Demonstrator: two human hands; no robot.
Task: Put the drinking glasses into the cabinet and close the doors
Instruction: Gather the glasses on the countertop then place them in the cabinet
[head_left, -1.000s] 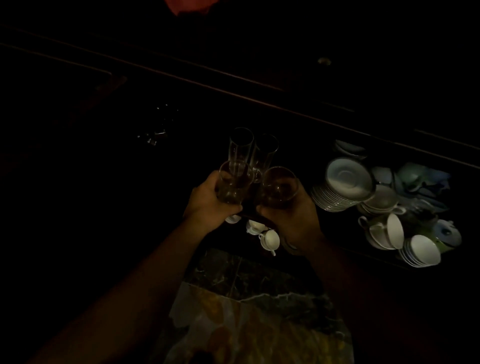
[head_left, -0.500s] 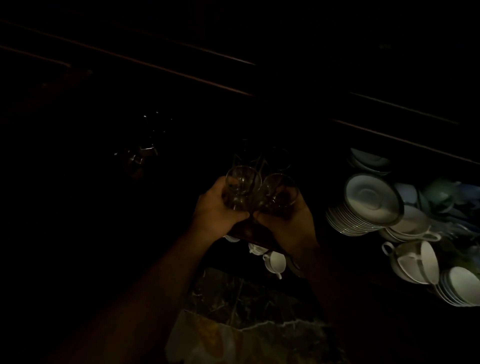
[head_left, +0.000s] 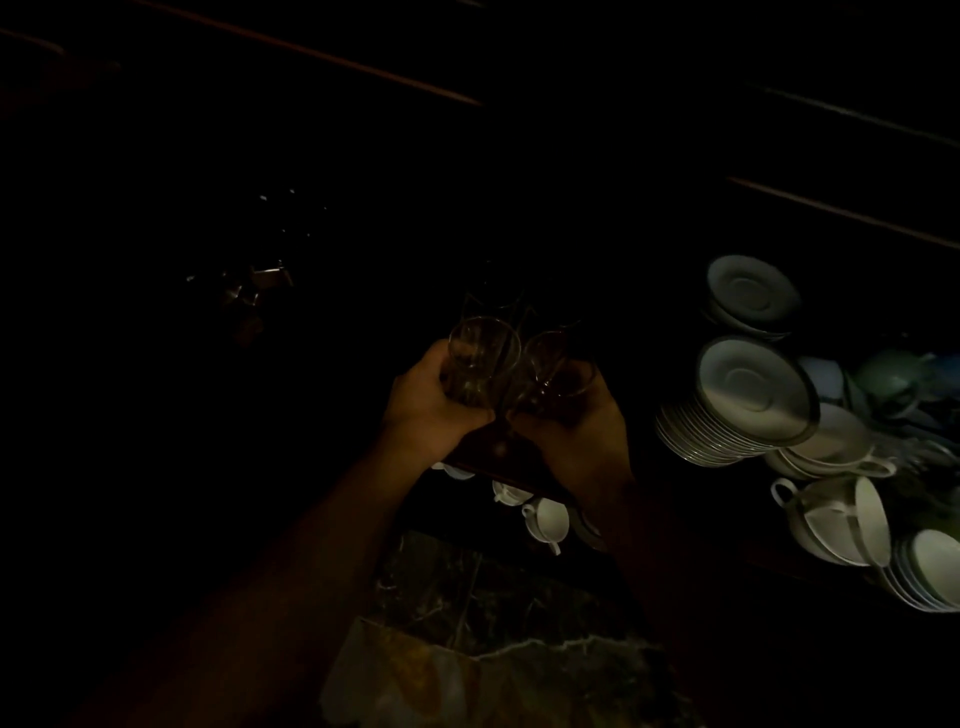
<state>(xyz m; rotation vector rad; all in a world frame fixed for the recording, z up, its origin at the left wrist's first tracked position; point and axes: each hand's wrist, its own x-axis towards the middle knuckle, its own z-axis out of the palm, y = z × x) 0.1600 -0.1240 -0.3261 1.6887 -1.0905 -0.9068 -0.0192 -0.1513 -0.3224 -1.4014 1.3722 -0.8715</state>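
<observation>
The scene is very dark. My left hand (head_left: 426, 405) grips a clear drinking glass (head_left: 480, 358) by its lower part. Right beside it, my right hand (head_left: 576, 441) grips a second clear glass (head_left: 558, 374). The two glasses touch, over the edge of a dark cabinet shelf (head_left: 514, 473). Behind them the faint outlines of two taller glasses (head_left: 498, 301) barely show in the shadow; I cannot tell whether my hands hold those. The cabinet's inside above is black and hides everything else.
A stack of white saucers (head_left: 737, 405) leans on the shelf to the right, with more saucers (head_left: 753, 296), cups (head_left: 831, 519) and bowls (head_left: 930, 571) around it. White cups (head_left: 545, 519) sit on a lower shelf under my hands. Glinting glassware (head_left: 254, 286) stands far left. Marbled floor (head_left: 493, 649) lies below.
Both hands have pushed the glasses forward and down into the darker cabinet space. The tall glasses behind have faded into shadow. The view has tilted down, so the dishes sit larger at right.
</observation>
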